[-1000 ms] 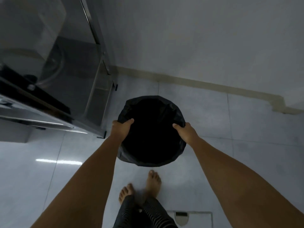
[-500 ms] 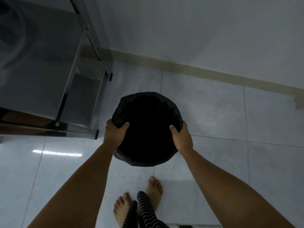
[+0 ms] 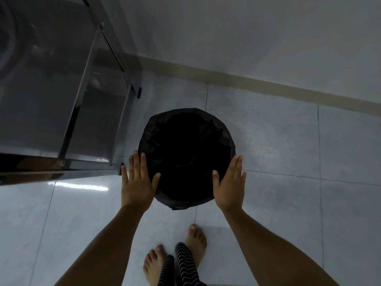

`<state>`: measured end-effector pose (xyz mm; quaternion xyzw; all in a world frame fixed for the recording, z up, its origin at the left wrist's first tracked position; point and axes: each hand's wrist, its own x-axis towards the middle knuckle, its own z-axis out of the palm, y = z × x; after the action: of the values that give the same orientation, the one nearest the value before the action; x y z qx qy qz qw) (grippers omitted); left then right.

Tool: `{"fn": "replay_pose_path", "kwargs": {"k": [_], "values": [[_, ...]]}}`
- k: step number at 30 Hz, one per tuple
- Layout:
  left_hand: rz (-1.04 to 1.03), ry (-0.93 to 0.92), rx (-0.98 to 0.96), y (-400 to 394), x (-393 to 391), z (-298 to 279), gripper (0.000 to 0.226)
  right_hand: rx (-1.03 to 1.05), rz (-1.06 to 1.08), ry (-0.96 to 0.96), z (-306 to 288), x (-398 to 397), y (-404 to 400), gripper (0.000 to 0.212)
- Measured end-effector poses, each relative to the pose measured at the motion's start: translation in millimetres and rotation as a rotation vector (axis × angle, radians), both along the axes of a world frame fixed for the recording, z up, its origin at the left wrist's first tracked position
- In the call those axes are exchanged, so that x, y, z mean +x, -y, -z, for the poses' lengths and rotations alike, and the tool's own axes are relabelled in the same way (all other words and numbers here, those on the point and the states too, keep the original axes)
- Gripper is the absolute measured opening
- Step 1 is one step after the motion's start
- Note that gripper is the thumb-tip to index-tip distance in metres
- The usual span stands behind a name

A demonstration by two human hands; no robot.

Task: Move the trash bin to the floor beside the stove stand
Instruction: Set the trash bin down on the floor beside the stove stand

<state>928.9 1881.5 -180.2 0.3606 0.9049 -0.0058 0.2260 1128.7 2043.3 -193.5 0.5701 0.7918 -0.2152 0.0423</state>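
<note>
The trash bin (image 3: pixel 186 155), round and lined with a black bag, stands on the tiled floor just right of the steel stove stand (image 3: pixel 61 112). My left hand (image 3: pixel 137 183) is flat and open above the bin's left rim, fingers spread. My right hand (image 3: pixel 229 185) is flat and open over the right rim. Neither hand grips the bin. The bin's inside is dark and its contents cannot be made out.
The stand's front right leg (image 3: pixel 121 169) is close to the bin's left side, its rear leg (image 3: pixel 139 92) near the wall. A white wall with a beige skirting (image 3: pixel 268 85) runs behind. My bare feet (image 3: pixel 175 259) stand just behind the bin.
Both hands gripped the bin's rim before; they have let go and now lie flat and open. The bin has come down onto the floor beside the stand.
</note>
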Motion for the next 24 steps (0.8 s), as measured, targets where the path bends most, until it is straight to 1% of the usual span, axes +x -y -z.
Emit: {"fn": "replay_pose_path", "kwargs": {"k": [5,11,20,22,24], "values": [[0.0,-0.03,0.017,-40.5,-28.6,0.2,0.091,0.028,-0.016,-0.012,3.8,-31.1,-43.6,0.083],[0.008,-0.071,0.084,-89.5,-60.8,8.3,0.08,0.079,-0.01,-0.068,10.7,-63.9,-96.2,0.079],[-0.025,-0.068,0.116,-155.3,-103.6,10.1,0.077,0.119,-0.027,-0.095,13.7,-111.9,-167.5,0.075],[-0.052,-0.059,0.103,-167.2,-107.5,10.0,0.076,0.094,-0.024,-0.097,12.4,-120.3,-179.3,0.075],[-0.07,-0.043,0.082,-172.5,-110.1,7.6,0.076,0.026,-0.008,-0.094,8.2,-126.3,-183.7,0.078]]}}
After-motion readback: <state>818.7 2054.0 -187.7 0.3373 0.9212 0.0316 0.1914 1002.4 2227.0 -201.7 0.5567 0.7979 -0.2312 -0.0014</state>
